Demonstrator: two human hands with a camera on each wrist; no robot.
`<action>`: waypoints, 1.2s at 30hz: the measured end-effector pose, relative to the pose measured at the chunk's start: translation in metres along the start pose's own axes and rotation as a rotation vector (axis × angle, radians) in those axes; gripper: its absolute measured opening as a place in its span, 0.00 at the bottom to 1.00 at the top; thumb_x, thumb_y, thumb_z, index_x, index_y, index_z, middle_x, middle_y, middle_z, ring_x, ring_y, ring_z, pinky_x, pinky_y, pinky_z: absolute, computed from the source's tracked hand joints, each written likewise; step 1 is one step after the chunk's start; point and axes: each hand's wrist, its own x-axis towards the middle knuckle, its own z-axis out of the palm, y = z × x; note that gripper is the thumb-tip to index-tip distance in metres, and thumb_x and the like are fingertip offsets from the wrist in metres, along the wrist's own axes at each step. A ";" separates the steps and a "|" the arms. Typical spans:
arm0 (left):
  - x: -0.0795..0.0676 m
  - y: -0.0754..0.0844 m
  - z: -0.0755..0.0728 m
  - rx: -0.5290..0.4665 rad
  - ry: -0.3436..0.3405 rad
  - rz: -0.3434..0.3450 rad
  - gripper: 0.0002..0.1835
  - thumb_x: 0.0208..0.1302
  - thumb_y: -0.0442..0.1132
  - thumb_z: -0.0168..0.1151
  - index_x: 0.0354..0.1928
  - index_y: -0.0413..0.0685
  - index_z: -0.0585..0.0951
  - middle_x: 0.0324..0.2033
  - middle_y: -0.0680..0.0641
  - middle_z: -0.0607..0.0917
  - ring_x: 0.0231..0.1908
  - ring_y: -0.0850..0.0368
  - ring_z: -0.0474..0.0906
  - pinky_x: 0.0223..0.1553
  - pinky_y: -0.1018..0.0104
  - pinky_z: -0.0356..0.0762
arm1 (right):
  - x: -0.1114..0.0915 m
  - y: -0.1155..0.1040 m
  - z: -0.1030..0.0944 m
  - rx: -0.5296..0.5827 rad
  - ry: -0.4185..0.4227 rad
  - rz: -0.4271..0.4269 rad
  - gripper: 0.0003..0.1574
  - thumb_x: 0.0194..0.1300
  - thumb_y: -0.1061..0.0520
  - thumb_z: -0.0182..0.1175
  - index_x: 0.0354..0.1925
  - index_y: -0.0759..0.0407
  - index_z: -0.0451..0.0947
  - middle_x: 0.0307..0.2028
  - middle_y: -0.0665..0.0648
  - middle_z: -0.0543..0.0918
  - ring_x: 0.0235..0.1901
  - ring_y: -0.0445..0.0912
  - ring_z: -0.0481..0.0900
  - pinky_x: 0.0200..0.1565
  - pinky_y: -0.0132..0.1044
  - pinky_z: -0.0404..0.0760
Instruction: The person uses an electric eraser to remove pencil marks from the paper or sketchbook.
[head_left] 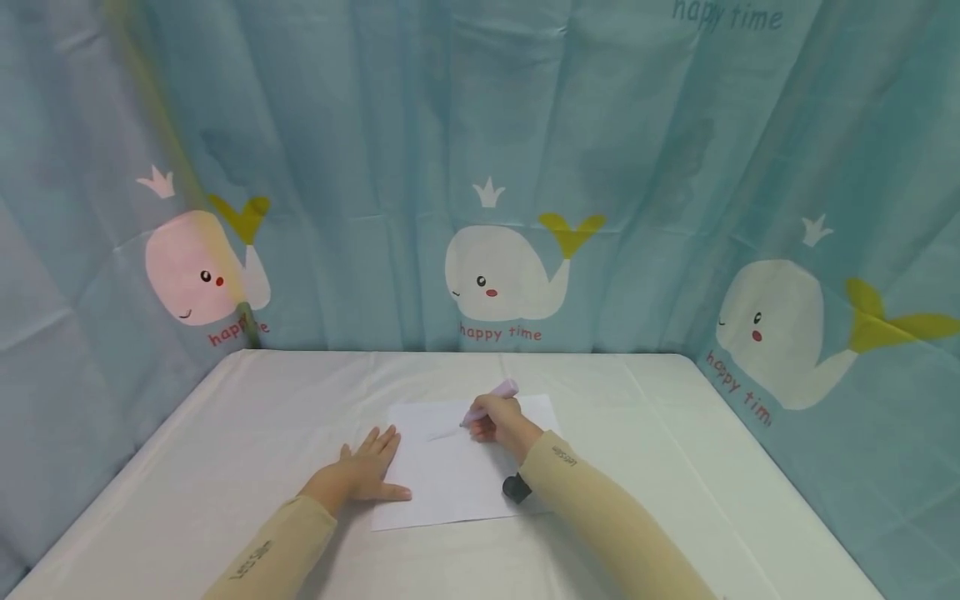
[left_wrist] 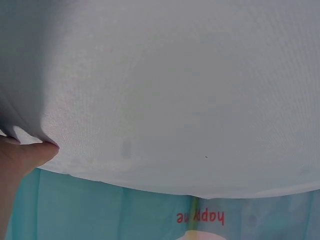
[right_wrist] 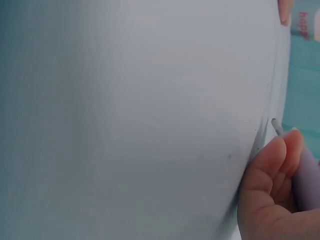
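A sheet of white paper [head_left: 435, 492] lies on the white table. My right hand [head_left: 498, 421] pinches a light purple marker [head_left: 504, 387] over the upper part of the sheet, its tip down at the paper beside a thin drawn line [head_left: 444, 436]. In the right wrist view, thumb and fingertips [right_wrist: 272, 155] close round the marker's purple barrel [right_wrist: 307, 182]. My left hand [head_left: 363, 471] rests on the left edge of the sheet, fingers spread and thumb stretched across the paper. Only part of that hand [left_wrist: 22, 160] shows at the side of the left wrist view.
A small black round object [head_left: 516, 488] sits at the right wrist, above the sheet. The white tabletop [head_left: 247, 450] stretches to both sides. Blue curtains [head_left: 360, 167] printed with whales hang behind the table and along its left and right sides.
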 end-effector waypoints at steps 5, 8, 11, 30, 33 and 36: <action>0.000 0.000 0.001 -0.004 -0.001 -0.004 0.59 0.52 0.66 0.67 0.72 0.30 0.54 0.73 0.32 0.49 0.72 0.31 0.39 0.59 0.22 0.37 | 0.002 0.001 0.001 -0.028 -0.026 0.003 0.09 0.56 0.64 0.58 0.36 0.70 0.76 0.16 0.56 0.77 0.13 0.41 0.74 0.20 0.31 0.77; 0.000 0.000 0.001 0.002 -0.004 -0.015 0.59 0.52 0.66 0.67 0.72 0.30 0.54 0.73 0.32 0.49 0.72 0.32 0.39 0.59 0.22 0.38 | 0.001 0.001 0.002 -0.048 -0.042 0.008 0.10 0.58 0.63 0.59 0.38 0.70 0.76 0.16 0.56 0.77 0.13 0.42 0.74 0.21 0.31 0.77; 0.001 0.000 0.001 0.008 -0.007 -0.021 0.59 0.53 0.66 0.66 0.72 0.31 0.54 0.73 0.32 0.49 0.72 0.32 0.39 0.59 0.22 0.38 | 0.001 0.001 0.004 -0.053 -0.039 0.019 0.11 0.59 0.62 0.59 0.39 0.69 0.75 0.18 0.56 0.78 0.14 0.41 0.74 0.21 0.31 0.77; 0.000 0.000 0.000 0.002 -0.007 -0.016 0.59 0.53 0.66 0.66 0.72 0.31 0.54 0.73 0.32 0.49 0.72 0.32 0.39 0.59 0.22 0.36 | 0.000 0.003 -0.003 -0.085 -0.084 0.038 0.15 0.65 0.55 0.60 0.37 0.69 0.76 0.20 0.58 0.79 0.17 0.44 0.78 0.24 0.33 0.80; 0.000 0.001 0.000 0.002 -0.006 -0.019 0.59 0.53 0.66 0.67 0.72 0.31 0.54 0.73 0.32 0.49 0.72 0.32 0.39 0.60 0.23 0.37 | -0.001 0.002 -0.005 -0.085 -0.097 0.041 0.14 0.63 0.59 0.59 0.40 0.70 0.76 0.21 0.59 0.80 0.18 0.44 0.79 0.25 0.33 0.81; 0.000 0.001 0.000 0.003 -0.004 -0.020 0.59 0.52 0.65 0.67 0.72 0.30 0.54 0.73 0.32 0.49 0.72 0.32 0.39 0.60 0.23 0.37 | -0.002 0.000 -0.005 -0.094 -0.098 0.050 0.13 0.61 0.60 0.59 0.41 0.70 0.75 0.21 0.59 0.80 0.18 0.44 0.79 0.25 0.34 0.81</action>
